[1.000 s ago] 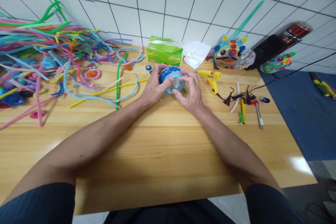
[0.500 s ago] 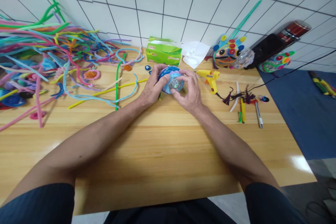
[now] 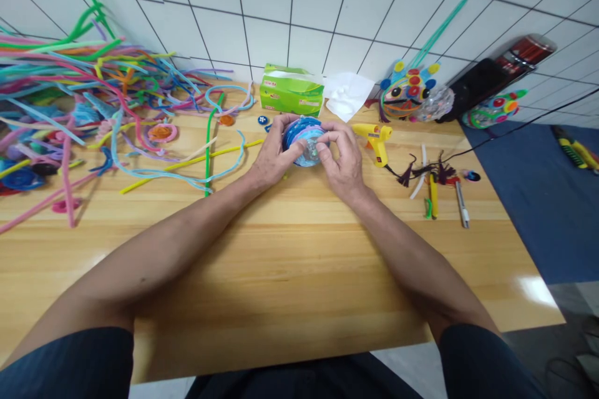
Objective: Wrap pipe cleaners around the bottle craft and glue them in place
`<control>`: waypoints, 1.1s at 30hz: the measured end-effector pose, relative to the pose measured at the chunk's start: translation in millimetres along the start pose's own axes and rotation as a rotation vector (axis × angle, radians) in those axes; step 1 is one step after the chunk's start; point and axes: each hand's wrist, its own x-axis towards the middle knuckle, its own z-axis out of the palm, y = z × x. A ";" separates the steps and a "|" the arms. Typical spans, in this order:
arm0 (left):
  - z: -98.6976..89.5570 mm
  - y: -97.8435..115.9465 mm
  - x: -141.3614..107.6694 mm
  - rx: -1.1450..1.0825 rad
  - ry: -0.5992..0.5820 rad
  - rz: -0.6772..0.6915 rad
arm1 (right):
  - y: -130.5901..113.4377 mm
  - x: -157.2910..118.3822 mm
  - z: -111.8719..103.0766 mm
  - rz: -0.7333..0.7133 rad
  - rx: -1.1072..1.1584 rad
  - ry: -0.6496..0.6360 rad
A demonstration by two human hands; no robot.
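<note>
Between my hands is a clear plastic bottle point(image 3: 311, 151) wrapped in blue and lilac pipe cleaners, its see-through end turned towards me. My left hand point(image 3: 276, 153) grips its left side, thumb across the front and fingers behind. On the right side, my right hand point(image 3: 344, 156) has its fingers curled against the bottle, thumb and index finger close together at the clear end. Just right of that hand lies a yellow hot glue gun point(image 3: 378, 142). A blue button-like piece point(image 3: 262, 120) rests left of the bottle.
Many coloured pipe cleaners point(image 3: 126, 84) pile up at the left. A green tissue pack point(image 3: 291, 92) stands against the tiled wall. At the right are a decorated bottle point(image 3: 407, 96), a dark flask point(image 3: 477, 87), tassels point(image 3: 442, 173), a yellow stick point(image 3: 433, 196) and a utility knife point(image 3: 462, 206).
My right hand has shifted slightly right and its thumb has risen, drawing closer to the index finger. The left hand keeps its hold on the bottle.
</note>
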 end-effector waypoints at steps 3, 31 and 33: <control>0.0 0.9 -0.2 0.008 -0.003 0.005 | -0.4 0.9 -1.0 0.030 -0.017 -0.012; 3.5 -0.7 -2.0 0.057 0.007 0.058 | 1.7 0.9 -2.2 0.074 -0.038 -0.020; 3.9 -0.3 -2.0 0.050 0.012 0.063 | 2.3 1.0 -0.4 0.107 0.001 -0.011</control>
